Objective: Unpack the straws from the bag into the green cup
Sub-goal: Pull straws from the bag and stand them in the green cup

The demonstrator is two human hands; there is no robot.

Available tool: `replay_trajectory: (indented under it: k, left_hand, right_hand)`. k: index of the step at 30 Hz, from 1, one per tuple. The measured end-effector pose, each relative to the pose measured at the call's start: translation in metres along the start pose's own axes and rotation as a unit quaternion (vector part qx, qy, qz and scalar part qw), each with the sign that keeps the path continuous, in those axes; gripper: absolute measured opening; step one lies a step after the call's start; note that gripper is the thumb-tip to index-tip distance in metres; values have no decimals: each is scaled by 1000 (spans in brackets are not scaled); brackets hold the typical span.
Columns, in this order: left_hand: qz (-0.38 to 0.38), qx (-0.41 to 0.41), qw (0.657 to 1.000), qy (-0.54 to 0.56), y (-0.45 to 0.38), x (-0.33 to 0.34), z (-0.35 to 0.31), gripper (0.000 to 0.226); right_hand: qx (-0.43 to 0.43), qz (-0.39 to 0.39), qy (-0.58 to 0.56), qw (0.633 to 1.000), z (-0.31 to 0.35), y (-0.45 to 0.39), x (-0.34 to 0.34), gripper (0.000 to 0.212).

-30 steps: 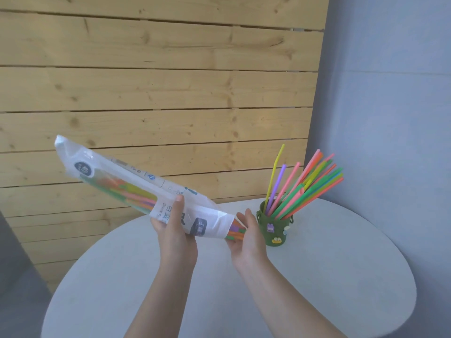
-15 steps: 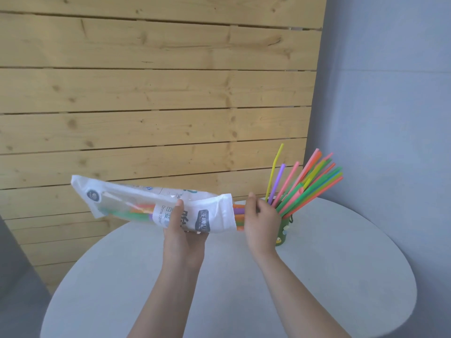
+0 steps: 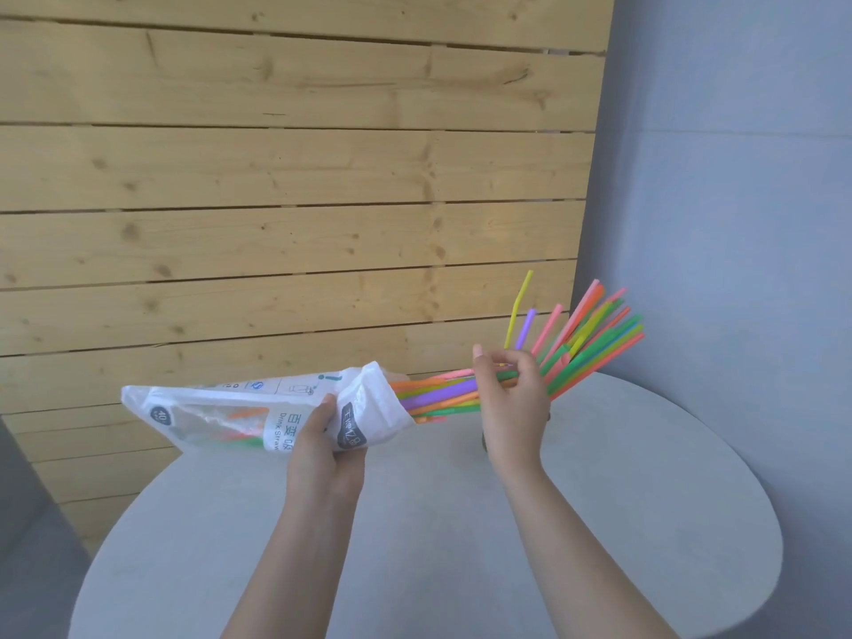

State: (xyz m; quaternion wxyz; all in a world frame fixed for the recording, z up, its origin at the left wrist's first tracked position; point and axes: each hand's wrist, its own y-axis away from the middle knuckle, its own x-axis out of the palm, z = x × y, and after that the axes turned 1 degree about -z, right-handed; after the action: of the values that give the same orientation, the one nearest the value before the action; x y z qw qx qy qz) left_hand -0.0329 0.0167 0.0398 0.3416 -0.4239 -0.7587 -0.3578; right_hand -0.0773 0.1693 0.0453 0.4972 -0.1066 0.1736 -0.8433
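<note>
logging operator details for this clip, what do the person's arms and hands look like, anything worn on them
Both forearms are bare all the way to the bottom edge of the picture: no sleeves show. The left hand and the right hand carry no gloves, and no rings, watch or bracelet can be seen. The nails are short, with no polish that can be made out.

"Drink Straw" on bag point(image 3: 239, 408)

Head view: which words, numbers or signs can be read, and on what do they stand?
"Drink Straw", sideways on the bag, its end hidden by the left hand.
"40", in the dark round badge at the bag's closed end; the smaller print there is blurred.
Chinese characters on the bag: too blurred to quote.
Small symbols along the bag's upper edge: unreadable.
Nothing else bears text.
</note>
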Motion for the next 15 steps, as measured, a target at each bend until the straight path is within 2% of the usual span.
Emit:
replay_trajectory:
  k: [3, 7, 11, 13, 15]
  left_hand:
    - [-5, 1, 1000, 6, 0, 0, 0, 13]
    - [3, -3, 1000, 6, 3, 1, 5, 24]
    - [8, -13, 1000, 4, 6, 2, 10, 31]
    - [11, -15, 1000, 0, 7, 3, 13, 33]
    - [13, -19, 1000, -2, 9, 3, 16, 36]
  right_hand:
    - [114, -3, -99, 989, 1, 0, 2, 21]
    - [266, 26, -276, 923, 9, 4, 7, 10]
    - [338, 41, -404, 849, 17, 7, 11, 12]
    - [351, 52, -429, 831, 18, 8, 12, 8]
    - [341, 67, -436, 830, 18, 9, 14, 4]
